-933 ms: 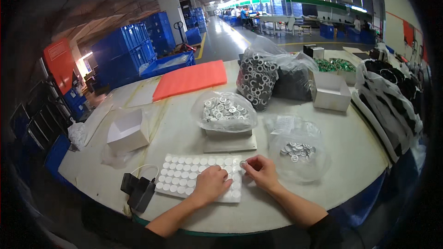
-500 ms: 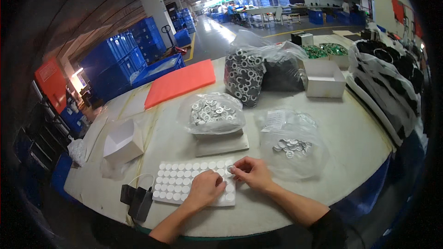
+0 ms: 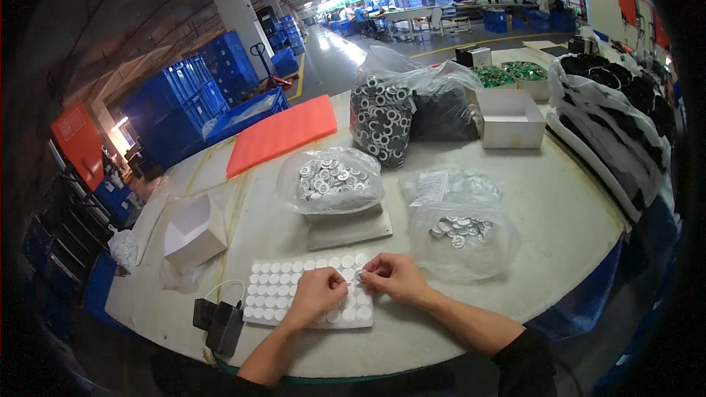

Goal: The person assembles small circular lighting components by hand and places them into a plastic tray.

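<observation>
A white tray (image 3: 248, 320) with rows of round white discs (image 3: 286, 290) lies before me on the table. Over its right part is my left hand (image 3: 316, 298), its thumb and fingertips pressed together; whatever they hold, if anything, is too small to make out. At the tray's right edge my right hand (image 3: 397, 278) pinches a small round silvery piece (image 3: 360, 275) close above the discs. My hands are a little apart, fingertips facing each other. Both hands cover some of the discs.
Beyond the tray, a bag of silvery round parts (image 3: 334, 179) sits on a metal block (image 3: 351, 229). Another bag of discs (image 3: 461, 231) lies to the right. A black adapter (image 3: 223, 327) with a cable, a white box (image 3: 194, 234) and red foam sheet (image 3: 283, 134) are leftward.
My right hand has shifted slightly left and down over the tray, still pinching the silvery piece. My left hand has moved a little up and left, with its fingertips now pinched together.
</observation>
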Motion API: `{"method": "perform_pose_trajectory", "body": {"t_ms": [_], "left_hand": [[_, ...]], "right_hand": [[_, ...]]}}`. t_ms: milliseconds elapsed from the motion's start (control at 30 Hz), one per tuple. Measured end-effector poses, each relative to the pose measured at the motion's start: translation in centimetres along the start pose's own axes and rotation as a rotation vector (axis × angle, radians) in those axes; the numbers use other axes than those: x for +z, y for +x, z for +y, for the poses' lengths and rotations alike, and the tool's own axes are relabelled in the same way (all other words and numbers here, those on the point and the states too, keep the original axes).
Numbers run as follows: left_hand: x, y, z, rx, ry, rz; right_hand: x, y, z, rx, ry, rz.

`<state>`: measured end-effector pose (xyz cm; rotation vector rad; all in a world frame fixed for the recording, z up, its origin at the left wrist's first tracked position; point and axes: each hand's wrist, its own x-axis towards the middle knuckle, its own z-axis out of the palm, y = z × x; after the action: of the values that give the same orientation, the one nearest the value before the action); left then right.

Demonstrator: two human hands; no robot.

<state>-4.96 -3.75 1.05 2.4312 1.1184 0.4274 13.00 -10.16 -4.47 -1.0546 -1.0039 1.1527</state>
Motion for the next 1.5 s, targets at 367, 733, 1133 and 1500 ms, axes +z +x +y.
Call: {"method": "perform_pose_trajectory", "body": {"t_ms": [367, 733, 1133, 1500], "left_hand": [[-2.0, -0.5, -1.5, -0.269, -0.781, 0.093], [1.6, -0.5, -1.4, 0.116, -0.918, 0.199], [2.5, -1.2, 0.0, -0.067, -0.888, 0.252], [2.0, -1.8, 0.7, -0.052, -1.102, 0.221]], "right_hand": [[0.3, -0.1, -0.7, 0.05, -0.132, -0.003], [0.6, -0.4, -0.9, 0.153, 0.224, -0.02], [1.3, -1.0, -1.4, 0.099, 0.161, -0.044], [1.3, -1.4, -1.4, 0.036, 0.055, -0.021]]}}
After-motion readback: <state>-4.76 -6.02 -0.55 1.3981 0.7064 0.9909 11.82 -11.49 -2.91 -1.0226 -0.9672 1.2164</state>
